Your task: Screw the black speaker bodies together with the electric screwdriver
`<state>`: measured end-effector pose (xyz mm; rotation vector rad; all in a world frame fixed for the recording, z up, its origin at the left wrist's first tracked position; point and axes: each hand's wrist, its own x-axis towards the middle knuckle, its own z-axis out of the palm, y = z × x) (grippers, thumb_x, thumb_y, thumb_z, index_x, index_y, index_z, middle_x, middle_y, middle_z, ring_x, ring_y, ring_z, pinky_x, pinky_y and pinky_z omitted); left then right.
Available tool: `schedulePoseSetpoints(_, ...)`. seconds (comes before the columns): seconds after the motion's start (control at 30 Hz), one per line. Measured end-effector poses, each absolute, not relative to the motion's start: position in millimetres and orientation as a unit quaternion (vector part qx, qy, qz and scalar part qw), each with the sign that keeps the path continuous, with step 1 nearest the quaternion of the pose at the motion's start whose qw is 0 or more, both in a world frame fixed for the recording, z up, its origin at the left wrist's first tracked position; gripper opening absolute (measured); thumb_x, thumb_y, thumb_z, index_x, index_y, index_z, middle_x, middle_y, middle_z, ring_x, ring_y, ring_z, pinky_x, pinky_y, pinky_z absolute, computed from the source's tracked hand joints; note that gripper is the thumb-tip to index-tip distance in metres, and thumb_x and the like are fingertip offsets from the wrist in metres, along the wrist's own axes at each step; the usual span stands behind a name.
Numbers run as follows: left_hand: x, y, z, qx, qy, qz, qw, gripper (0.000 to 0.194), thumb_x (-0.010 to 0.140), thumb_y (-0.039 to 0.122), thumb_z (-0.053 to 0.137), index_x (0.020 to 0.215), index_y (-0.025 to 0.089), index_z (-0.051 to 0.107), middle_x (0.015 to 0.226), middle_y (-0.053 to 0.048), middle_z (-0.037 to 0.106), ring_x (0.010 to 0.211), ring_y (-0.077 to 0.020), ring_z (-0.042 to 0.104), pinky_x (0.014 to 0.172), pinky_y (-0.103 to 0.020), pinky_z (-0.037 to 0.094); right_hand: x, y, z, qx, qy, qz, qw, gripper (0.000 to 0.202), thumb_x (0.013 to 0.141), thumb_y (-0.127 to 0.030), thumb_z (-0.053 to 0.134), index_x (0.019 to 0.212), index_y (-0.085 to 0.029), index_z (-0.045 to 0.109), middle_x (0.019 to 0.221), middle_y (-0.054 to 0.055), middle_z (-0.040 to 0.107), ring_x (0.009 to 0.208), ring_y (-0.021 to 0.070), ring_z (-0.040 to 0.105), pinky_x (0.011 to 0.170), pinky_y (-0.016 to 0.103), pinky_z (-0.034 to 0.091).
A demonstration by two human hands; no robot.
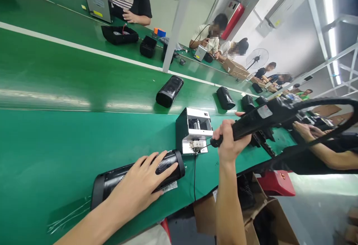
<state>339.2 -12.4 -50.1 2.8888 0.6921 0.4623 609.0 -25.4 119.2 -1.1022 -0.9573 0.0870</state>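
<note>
Left hand (142, 179) at lower centre of frame, palm down, fingers spread and pressed flat, forearm entering from lower left — right hand (229, 140) centre-right, fist closed in firm grip, forearm rising vertically from bottom edge.

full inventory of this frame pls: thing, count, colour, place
cylindrical speaker: 1, black, lying on its side at the near belt edge, under the left hand
electric screwdriver: 1, black, in the right hand, tip at the white box
feeder box: 1, white and black, on the belt right of the speaker
speakers on the belt: about four, black, mid belt and to the right
open black case: 1, far belt
conveyor belt: green, white stripe
cardboard box: brown, below the belt edge
co-workers: several, along the far side and right
left hand: flat on the speaker
right hand: gripping the screwdriver
</note>
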Motion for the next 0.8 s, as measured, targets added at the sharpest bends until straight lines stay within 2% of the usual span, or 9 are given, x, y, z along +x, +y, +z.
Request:
schedulePoseSetpoints(0.17, 338, -10, -26, 0.964, 0.225, 0.124, 0.067, 0.093, 0.094, 0.039, 0.097, 0.176, 0.04, 0.054, 0.181, -0.017, 0.054, 0.152, -0.0493, 0.066, 0.119, -0.063, 0.057, 604, -46, 112, -0.523, -0.428, 0.11, 0.729, 0.036, 0.098, -0.037, 0.089, 0.121, -0.029, 0.063, 0.062, -0.015, 0.055, 0.039, 0.0108, 0.05, 0.043, 0.025, 0.046)
schedulePoseSetpoints(0.27, 338, -10, -21, 0.964, 0.221, 0.134, 0.064, 0.089, 0.095, 0.038, 0.097, 0.174, 0.038, 0.057, 0.18, -0.019, 0.056, 0.15, -0.0492, 0.066, 0.118, -0.063, 0.056, 597, -67, 119, -0.532, -0.417, 0.133, 0.725, 0.034, 0.098, -0.032, 0.09, 0.122, -0.027, 0.066, 0.062, -0.014, 0.056, 0.039, 0.011, 0.05, 0.041, 0.024, 0.047)
schedulePoseSetpoints(0.5, 337, -9, -22, 0.966, 0.21, 0.142, 0.047, 0.079, 0.102, 0.045, 0.09, 0.173, 0.036, 0.058, 0.179, -0.02, 0.057, 0.15, -0.0479, 0.067, 0.117, -0.061, 0.056, 580, -102, 159, -0.431, -0.421, 0.125, 0.788, 0.03, 0.1, -0.03, 0.085, 0.126, -0.031, 0.07, 0.061, -0.014, 0.055, 0.036, 0.0085, 0.038, 0.038, 0.02, 0.049)
schedulePoseSetpoints(0.6, 337, -9, -22, 0.966, 0.209, 0.145, 0.047, 0.075, 0.104, 0.05, 0.087, 0.172, 0.036, 0.059, 0.178, -0.018, 0.058, 0.149, -0.0469, 0.067, 0.118, -0.06, 0.055, 581, -107, 165, -0.41, -0.433, 0.136, 0.791, 0.034, 0.101, -0.03, 0.086, 0.131, -0.031, 0.07, 0.063, -0.013, 0.06, 0.036, 0.0097, 0.038, 0.037, 0.021, 0.05)
schedulePoseSetpoints(0.7, 338, -10, -21, 0.966, 0.21, 0.148, 0.044, 0.075, 0.104, 0.053, 0.087, 0.172, 0.037, 0.059, 0.176, -0.018, 0.06, 0.149, -0.0462, 0.067, 0.117, -0.059, 0.055, 583, -103, 162, -0.413, -0.431, 0.111, 0.794, 0.038, 0.1, -0.03, 0.086, 0.132, -0.032, 0.067, 0.064, -0.014, 0.061, 0.036, 0.0101, 0.039, 0.038, 0.021, 0.05)
schedulePoseSetpoints(0.8, 338, -10, -20, 0.965, 0.21, 0.151, 0.035, 0.076, 0.103, 0.055, 0.088, 0.172, 0.037, 0.06, 0.175, -0.018, 0.061, 0.147, -0.046, 0.069, 0.115, -0.059, 0.057, 586, -86, 153, -0.458, -0.416, 0.034, 0.785, 0.035, 0.1, -0.031, 0.083, 0.128, -0.03, 0.062, 0.061, -0.015, 0.056, 0.038, 0.0099, 0.043, 0.041, 0.021, 0.049)
